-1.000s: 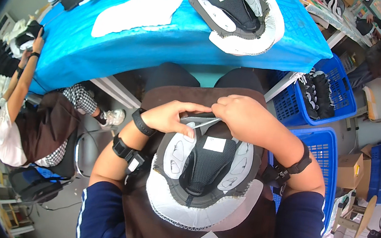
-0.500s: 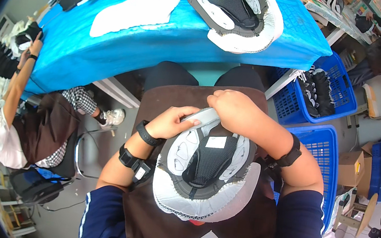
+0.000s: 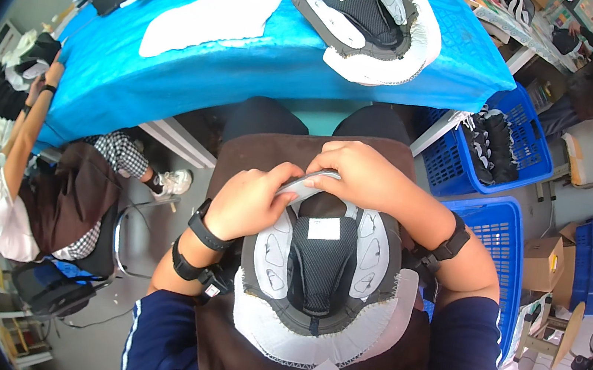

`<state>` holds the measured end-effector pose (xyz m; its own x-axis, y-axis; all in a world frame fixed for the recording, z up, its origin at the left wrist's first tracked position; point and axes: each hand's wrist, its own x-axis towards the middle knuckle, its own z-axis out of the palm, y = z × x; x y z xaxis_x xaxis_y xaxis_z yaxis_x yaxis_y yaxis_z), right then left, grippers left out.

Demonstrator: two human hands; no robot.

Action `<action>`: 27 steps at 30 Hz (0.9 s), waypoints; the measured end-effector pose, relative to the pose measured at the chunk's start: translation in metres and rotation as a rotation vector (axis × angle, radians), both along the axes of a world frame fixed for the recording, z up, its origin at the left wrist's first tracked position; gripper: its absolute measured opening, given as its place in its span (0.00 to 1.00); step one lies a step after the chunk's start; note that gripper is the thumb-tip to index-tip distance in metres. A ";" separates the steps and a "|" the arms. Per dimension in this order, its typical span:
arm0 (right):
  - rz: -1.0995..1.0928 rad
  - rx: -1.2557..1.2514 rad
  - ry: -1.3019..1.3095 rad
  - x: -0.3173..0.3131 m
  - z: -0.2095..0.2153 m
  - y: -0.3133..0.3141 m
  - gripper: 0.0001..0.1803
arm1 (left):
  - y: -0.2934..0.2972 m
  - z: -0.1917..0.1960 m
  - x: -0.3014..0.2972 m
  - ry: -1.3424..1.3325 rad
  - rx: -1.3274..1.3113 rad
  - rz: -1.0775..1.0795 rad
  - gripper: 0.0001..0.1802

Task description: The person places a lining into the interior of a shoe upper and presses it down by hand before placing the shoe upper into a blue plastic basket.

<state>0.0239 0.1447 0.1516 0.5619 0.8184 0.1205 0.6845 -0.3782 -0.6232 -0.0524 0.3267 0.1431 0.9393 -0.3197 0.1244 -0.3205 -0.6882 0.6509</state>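
the helmet liner [image 3: 322, 263], in the centre of the frame, now sits straighter; the left hand [image 3: 249, 200] and right hand [image 3: 355, 170], nearly closed, pinch its grey upper rim [image 3: 302, 186], so the hold seems steadier.

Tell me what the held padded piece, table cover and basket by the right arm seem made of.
Padded piece: probably fabric over foam; its dark centre shows matte mesh, its white edging zigzag stitching.
Table cover: perhaps plastic sheeting or coated cloth, slightly shiny and creased.
Blue basket: likely smooth moulded plastic, with regular holes through its wall.
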 end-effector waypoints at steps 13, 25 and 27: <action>-0.024 0.046 0.229 0.010 -0.029 0.005 0.11 | -0.001 -0.030 0.014 0.075 0.047 -0.100 0.15; -0.081 -0.060 0.179 0.015 -0.034 0.012 0.16 | -0.005 -0.031 0.006 0.043 0.189 -0.037 0.19; -0.101 -0.080 0.227 0.010 -0.027 0.011 0.15 | -0.003 -0.034 0.007 0.080 0.153 -0.022 0.20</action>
